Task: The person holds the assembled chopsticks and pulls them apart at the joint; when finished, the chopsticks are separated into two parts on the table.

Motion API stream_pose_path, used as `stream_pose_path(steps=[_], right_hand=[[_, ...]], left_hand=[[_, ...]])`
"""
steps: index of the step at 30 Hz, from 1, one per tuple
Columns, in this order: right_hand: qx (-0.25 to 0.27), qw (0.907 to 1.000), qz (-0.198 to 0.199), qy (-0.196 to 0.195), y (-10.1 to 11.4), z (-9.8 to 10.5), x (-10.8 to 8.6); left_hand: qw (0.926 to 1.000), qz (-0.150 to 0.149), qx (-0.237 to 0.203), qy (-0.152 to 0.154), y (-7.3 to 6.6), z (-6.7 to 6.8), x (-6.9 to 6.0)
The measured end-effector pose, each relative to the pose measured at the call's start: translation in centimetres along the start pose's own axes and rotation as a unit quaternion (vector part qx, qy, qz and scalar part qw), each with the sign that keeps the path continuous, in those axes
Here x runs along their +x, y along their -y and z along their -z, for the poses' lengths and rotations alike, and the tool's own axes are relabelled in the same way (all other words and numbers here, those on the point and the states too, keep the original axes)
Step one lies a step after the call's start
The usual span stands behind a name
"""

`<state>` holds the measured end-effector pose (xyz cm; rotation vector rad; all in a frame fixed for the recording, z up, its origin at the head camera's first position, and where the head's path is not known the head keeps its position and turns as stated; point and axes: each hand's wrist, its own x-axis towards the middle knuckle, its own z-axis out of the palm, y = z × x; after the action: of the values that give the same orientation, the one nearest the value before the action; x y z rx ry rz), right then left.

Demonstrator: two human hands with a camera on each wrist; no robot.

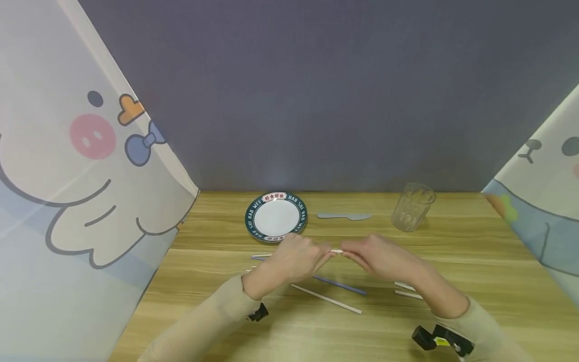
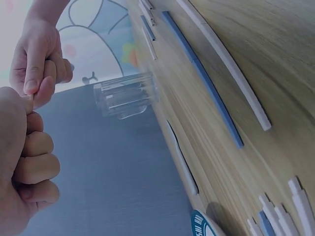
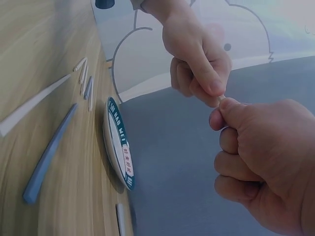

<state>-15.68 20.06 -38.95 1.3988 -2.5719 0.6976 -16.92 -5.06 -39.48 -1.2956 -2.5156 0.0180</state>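
Both hands meet above the table, each pinching the same short white stick point(image 1: 336, 251) between thumb and curled fingers. My left hand point(image 1: 296, 259) grips its left part and my right hand point(image 1: 382, 256) its right part; most of the stick is hidden in the fingers. In the right wrist view the left hand point(image 3: 197, 54) and the right hand point(image 3: 270, 152) nearly touch at the fingertips. Below them on the table lie a long blue stick point(image 1: 341, 285) and a long white stick point(image 1: 326, 299).
A green-rimmed plate point(image 1: 253, 218) stands at the back left, with a pale knife point(image 1: 344, 216) beside it. A clear glass point(image 1: 412, 207) is at the back right. Several shorter sticks lie partly behind the left forearm, and white ones point(image 1: 408, 294) near the right forearm.
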Motion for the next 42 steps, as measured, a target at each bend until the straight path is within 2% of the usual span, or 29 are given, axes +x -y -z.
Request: stream_pose_path(steps=[8, 19, 25, 28, 34, 42], right_hand=[[0.001, 0.9999, 0.015, -0.005, -0.23, 0.05, -0.09], [-0.013, 0.9999, 0.005, -0.002, -0.34, -0.15, 0.17], [-0.016, 0.9998, -0.013, 0.006, -0.12, -0.21, 0.13], [-0.014, 0.9999, -0.007, 0.001, -0.09, -0.22, 0.15], [-0.012, 0.9997, 0.018, -0.009, -0.33, -0.41, 0.16], [-0.008, 1.0000, 0.003, 0.005, -0.30, -0.68, 0.58]], left_hand=[[1.0000, 0.001, 0.007, 0.005, -0.06, 0.16, 0.06], [0.9994, 0.000, -0.034, 0.007, 0.22, 0.06, -0.05], [0.9995, -0.001, -0.031, -0.009, 0.12, 0.11, -0.10], [0.9995, -0.001, -0.027, -0.016, 0.10, 0.10, -0.15], [0.9995, -0.002, -0.032, -0.008, 0.12, -0.03, -0.32], [0.9996, 0.001, -0.028, -0.006, 0.57, -0.38, -0.59]])
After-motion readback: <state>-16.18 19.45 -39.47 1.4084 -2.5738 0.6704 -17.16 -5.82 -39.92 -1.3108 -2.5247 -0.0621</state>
